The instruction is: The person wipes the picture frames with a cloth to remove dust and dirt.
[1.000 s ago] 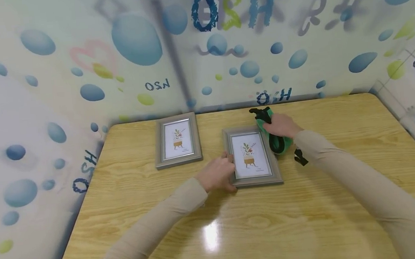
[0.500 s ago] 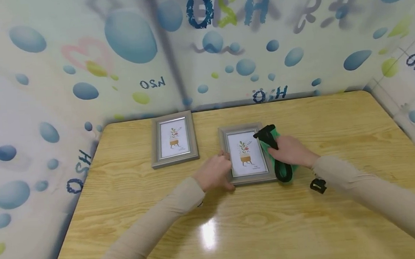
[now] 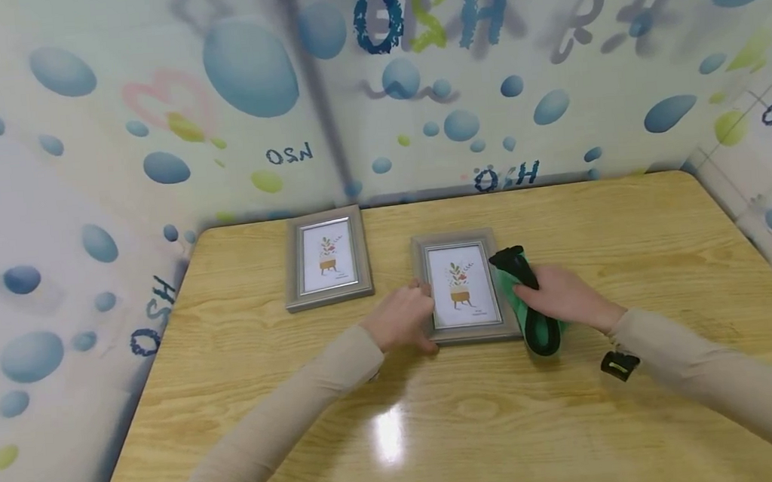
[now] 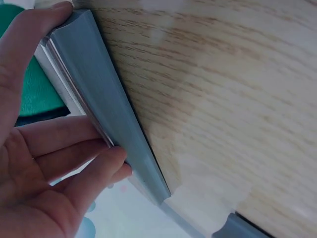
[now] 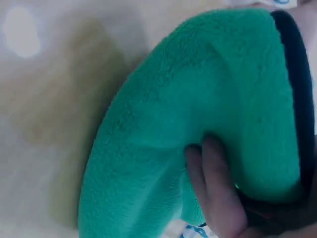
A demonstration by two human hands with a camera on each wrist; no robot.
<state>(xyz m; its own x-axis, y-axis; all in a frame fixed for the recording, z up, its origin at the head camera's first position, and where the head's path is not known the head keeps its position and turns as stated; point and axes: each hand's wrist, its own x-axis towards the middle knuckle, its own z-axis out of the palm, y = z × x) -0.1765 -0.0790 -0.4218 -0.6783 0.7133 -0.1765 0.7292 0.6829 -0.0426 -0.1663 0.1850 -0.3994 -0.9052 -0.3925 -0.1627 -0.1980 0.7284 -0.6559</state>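
A grey picture frame [image 3: 468,334] with a flower-pot picture lies face up on the table. My left hand [image 3: 402,317] grips its left side, with the thumb at the near corner and the fingers along the border; the left wrist view shows the thumb and fingertips on the frame's edge [image 4: 106,94]. A folded, fluffy green cloth [image 3: 513,299] with black trim is bunched in my right hand [image 3: 567,296], over the frame's right border. In the right wrist view, fingers press into the cloth [image 5: 148,124]; some fingers are hidden by it.
A second, similar picture frame [image 3: 331,301] lies at the back left of the wooden table [image 3: 482,422]. A patterned wall [image 3: 377,128] stands behind the table's back edge. A small black piece [image 3: 619,365] shows by the right wrist.
My right hand has come toward the table's front with the cloth, down along the frame's right border, and slightly right. My left hand has stayed on the frame, which has not moved.
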